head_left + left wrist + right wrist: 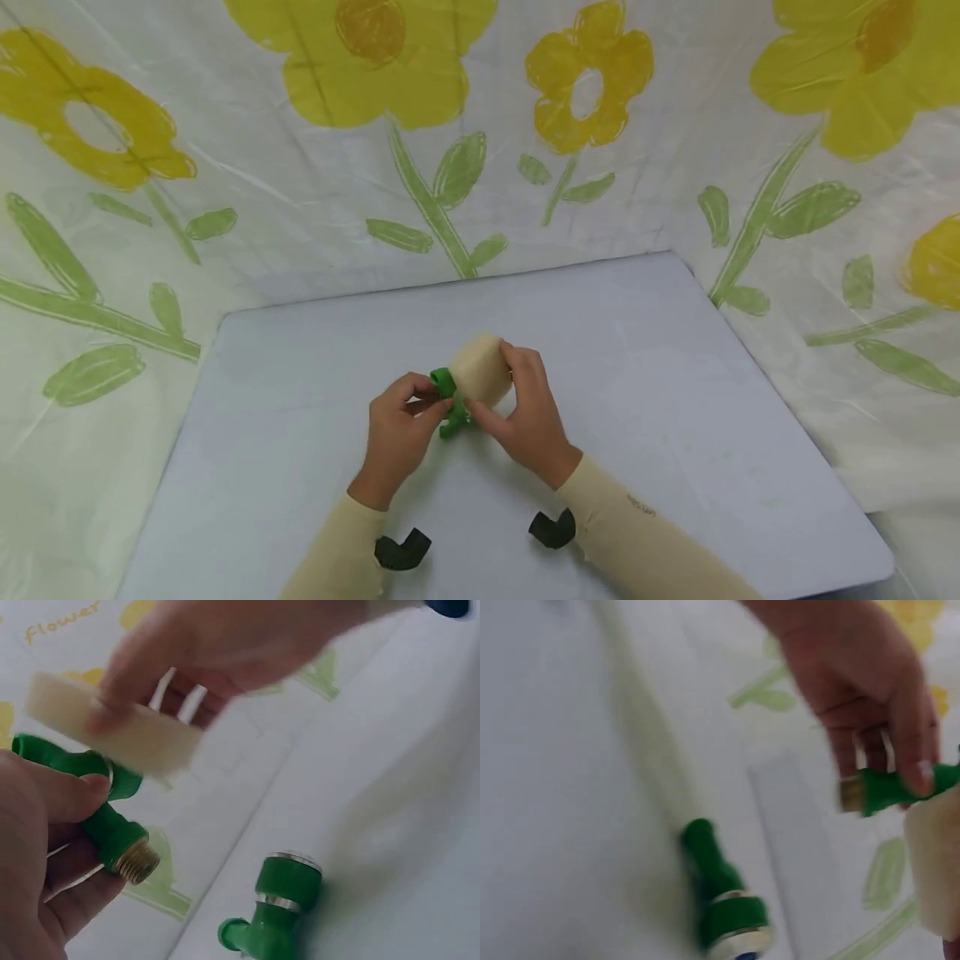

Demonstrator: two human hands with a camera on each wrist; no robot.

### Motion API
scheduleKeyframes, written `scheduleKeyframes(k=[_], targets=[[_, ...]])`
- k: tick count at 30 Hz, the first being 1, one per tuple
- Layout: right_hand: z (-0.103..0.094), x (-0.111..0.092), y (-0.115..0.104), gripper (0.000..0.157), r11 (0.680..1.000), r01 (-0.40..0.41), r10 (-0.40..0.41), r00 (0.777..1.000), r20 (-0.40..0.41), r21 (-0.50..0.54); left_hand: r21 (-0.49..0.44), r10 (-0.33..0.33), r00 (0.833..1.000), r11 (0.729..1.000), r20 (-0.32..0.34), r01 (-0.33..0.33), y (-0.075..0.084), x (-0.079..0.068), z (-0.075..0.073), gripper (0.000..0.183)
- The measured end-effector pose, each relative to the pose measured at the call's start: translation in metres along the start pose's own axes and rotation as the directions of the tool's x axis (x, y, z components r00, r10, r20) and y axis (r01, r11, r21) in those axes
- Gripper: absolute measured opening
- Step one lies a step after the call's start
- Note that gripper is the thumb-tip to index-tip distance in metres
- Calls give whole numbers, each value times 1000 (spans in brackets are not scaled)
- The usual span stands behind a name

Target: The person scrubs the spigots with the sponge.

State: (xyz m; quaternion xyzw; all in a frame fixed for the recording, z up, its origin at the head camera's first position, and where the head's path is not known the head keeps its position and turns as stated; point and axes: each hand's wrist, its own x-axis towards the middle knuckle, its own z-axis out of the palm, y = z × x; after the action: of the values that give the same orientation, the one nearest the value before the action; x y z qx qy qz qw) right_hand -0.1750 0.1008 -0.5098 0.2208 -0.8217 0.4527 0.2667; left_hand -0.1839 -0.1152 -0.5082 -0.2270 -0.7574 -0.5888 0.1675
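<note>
My left hand (400, 425) pinches a green angle valve (116, 829) between thumb and fingers; its bare brass threaded end points out past the fingertips. The right hand (531, 408) grips a cream sponge-like block (482, 369), thumb on one side and fingers on the other. The block lies right against the green valve, overlapping it in the left wrist view, where both block and right hand are blurred. A second green valve (279, 907) with silver-coloured rings rests on the table below the hands, also seen in the right wrist view.
The pale table (637, 333) has a raised edge line at the back, against a white curtain (300, 208) printed with yellow flowers and green leaves. A black bent piece sits beside each sleeved forearm.
</note>
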Motion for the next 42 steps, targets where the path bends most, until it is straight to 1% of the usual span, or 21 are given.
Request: scheduleKeyframes(k=[1,2,4,6,8,11,14,16,17,18,21,23,25,27,29,31,33,35,39,41,42], targets=[[-4,3,-2,85,1000,-2,2,1000,-5,7,67,64,998,996,16,-65,-1,-1,1,30],[-7,5,-4,86,1000,-3,3,1000,-6,10,132,125,992,983,33,-128,-3,-1,1,31],[-13,8,-7,85,1000,-9,9,1000,12,-5,249,242,969,937,51,-247,-4,-2,1,33],[-18,7,-7,83,999,-22,24,998,59,-24,329,326,944,887,49,-323,-4,-1,-1,36],[-21,4,-6,81,998,-51,56,991,119,-39,391,391,919,840,46,-377,-4,0,-3,35],[-25,1,-4,77,996,-84,90,978,187,-40,434,482,874,775,63,-459,-3,1,-5,26],[-27,5,-3,75,994,-112,110,976,187,2,439,554,822,711,130,-549,-3,1,-3,16],[-29,10,-3,72,992,-117,109,979,171,37,427,584,793,682,170,-594,-3,1,-1,19],[-29,12,-3,71,991,-123,113,979,168,54,422,596,782,671,182,-609,-2,1,0,21],[-30,13,-2,69,989,-130,117,979,169,65,422,603,775,664,186,-618,-2,1,1,23],[-30,10,0,67,983,-165,144,965,219,82,437,622,770,660,139,-612,-2,1,-2,21],[-30,5,2,69,977,-195,166,948,271,82,452,627,773,666,90,-593,-2,3,-5,20],[-30,2,3,70,975,-206,173,936,306,78,451,627,776,677,61,-582,-2,3,-8,19],[-30,2,4,71,978,-193,160,937,310,77,434,627,776,684,61,-586,-2,4,-9,18],[-31,4,4,71,984,-162,134,949,285,79,409,627,774,685,90,-602,-3,3,-6,16],[-32,9,5,70,988,-130,104,961,256,84,391,629,767,680,125,-621,-3,1,-3,16],[-34,12,5,70,989,-115,89,964,249,92,385,628,764,676,147,-629,-2,-1,0,18],[-35,14,5,69,987,-124,93,959,267,101,395,626,767,675,141,-624,-2,-1,0,18],[-37,7,7,68,972,-207,157,924,347,110,423,619,782,690,78,-588,-2,1,-6,18],[-36,3,9,68,968,-226,172,913,369,108,422,623,780,691,64,-587,-2,2,-9,18],[-36,2,10,68,969,-219,164,914,371,112,417,626,777,690,66,-592,-2,3,-10,18]])
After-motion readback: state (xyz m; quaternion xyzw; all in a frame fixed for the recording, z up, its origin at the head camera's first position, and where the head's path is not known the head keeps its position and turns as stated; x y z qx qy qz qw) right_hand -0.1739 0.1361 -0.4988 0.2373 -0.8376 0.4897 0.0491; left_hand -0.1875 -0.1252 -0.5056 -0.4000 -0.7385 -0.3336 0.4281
